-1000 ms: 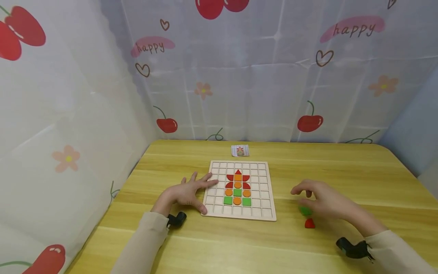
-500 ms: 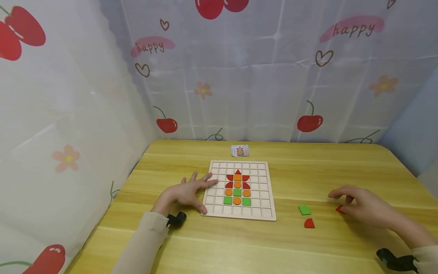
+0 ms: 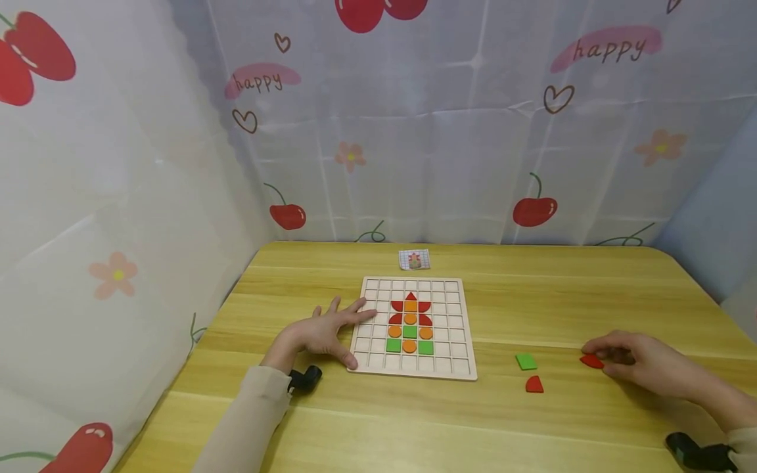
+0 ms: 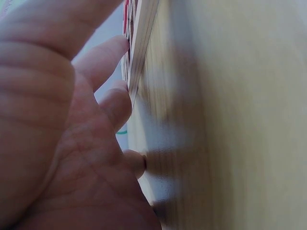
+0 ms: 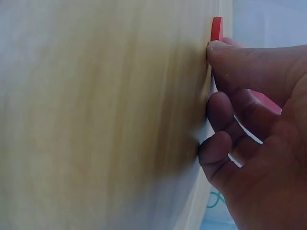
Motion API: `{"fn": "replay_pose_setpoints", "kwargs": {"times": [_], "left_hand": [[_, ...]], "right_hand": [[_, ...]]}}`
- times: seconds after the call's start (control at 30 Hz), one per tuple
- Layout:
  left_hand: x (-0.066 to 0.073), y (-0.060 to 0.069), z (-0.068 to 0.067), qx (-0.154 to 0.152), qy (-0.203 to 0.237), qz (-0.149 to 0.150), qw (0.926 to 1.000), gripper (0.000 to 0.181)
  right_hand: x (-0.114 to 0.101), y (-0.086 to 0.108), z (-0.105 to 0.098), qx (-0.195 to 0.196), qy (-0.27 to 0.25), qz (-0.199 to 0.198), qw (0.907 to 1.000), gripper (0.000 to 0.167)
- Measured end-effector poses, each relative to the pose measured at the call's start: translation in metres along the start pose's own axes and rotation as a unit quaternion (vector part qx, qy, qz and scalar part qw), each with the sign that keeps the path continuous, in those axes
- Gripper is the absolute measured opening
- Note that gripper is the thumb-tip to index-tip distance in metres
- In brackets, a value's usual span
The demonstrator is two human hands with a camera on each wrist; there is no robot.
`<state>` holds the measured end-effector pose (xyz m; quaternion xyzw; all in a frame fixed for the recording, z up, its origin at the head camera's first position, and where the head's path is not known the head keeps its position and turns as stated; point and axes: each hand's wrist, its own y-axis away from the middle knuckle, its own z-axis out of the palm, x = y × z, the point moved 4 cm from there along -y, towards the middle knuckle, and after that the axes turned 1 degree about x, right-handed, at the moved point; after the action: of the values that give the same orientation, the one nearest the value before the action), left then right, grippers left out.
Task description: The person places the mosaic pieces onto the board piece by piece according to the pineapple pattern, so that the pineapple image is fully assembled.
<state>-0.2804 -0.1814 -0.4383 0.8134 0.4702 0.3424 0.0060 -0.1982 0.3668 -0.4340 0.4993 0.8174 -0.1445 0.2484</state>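
A pale square grid board lies on the table with red, orange and green tiles set in a figure along its middle columns. My left hand rests at the board's left edge, fingers spread, fingertips and thumb on its rim. Far to the right, my right hand pinches a red tile at the table top between thumb and forefinger; part of the tile is hidden. In the right wrist view the red tile pokes out past the thumb tip. Between board and right hand lie a green square tile and a red quarter-circle tile.
A small card printed with a grid and a coloured figure lies behind the board. The wooden table ends in front of a curtain patterned with cherries, and a similar sheet hangs on the left.
My right hand has moved right, away from the green tile, to the farther red tile, and its thumb and forefinger have closed on it. My left hand and the board have stayed put.
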Motion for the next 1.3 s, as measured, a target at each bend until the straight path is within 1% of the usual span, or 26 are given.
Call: {"fn": "replay_pose_setpoints", "kwargs": {"times": [0.1,0.2,0.3,0.4,0.53,0.6,0.67,0.83,0.93,1.1,1.17,1.3], "left_hand": [[0.0,0.0,0.0,0.001,0.0,0.0,1.0,0.105],[-0.001,0.0,0.0,0.002,-0.001,-0.001,1.0,0.105],[-0.001,-0.001,0.0,0.003,-0.004,-0.003,1.0,0.105],[-0.001,-0.001,0.0,0.004,-0.005,-0.004,1.0,0.105],[-0.001,-0.001,-0.001,0.007,-0.005,-0.003,1.0,0.105],[-0.001,-0.001,-0.001,0.008,-0.006,-0.002,1.0,0.105],[-0.002,-0.001,-0.001,0.009,-0.007,-0.001,0.9999,0.105],[-0.003,-0.001,0.0,0.008,-0.006,-0.002,0.9999,0.105],[-0.003,-0.001,0.001,0.005,0.0,-0.005,1.0,0.105],[-0.003,0.0,0.001,0.009,-0.003,-0.005,0.9999,0.104],[-0.002,0.0,0.001,0.01,-0.004,-0.004,0.9999,0.104],[-0.002,0.0,0.001,0.007,-0.003,-0.001,1.0,0.104]], "right_hand": [[0.001,-0.002,-0.001,-0.008,0.003,0.028,0.9996,0.032],[0.001,-0.003,-0.001,-0.011,0.004,0.047,0.9988,0.031],[-0.001,-0.004,0.0,-0.013,0.007,0.051,0.9986,0.03],[-0.003,-0.006,0.002,-0.007,0.011,0.061,0.998,0.031],[-0.014,-0.014,0.005,0.004,0.015,0.072,0.9973,0.032],[-0.023,-0.018,0.007,0.013,0.016,0.067,0.9975,0.031],[-0.034,-0.023,0.008,0.025,0.018,0.054,0.9981,0.029],[-0.063,-0.039,0.011,0.059,0.039,0.007,0.9975,0.023],[-0.081,-0.05,0.012,0.07,0.05,-0.012,0.9962,0.021],[-0.109,-0.072,0.018,0.057,0.047,-0.021,0.9971,0.021],[-0.119,-0.081,0.021,0.049,0.047,-0.017,0.9976,0.02],[-0.139,-0.097,0.027,0.039,0.044,-0.024,0.998,0.02]]}}
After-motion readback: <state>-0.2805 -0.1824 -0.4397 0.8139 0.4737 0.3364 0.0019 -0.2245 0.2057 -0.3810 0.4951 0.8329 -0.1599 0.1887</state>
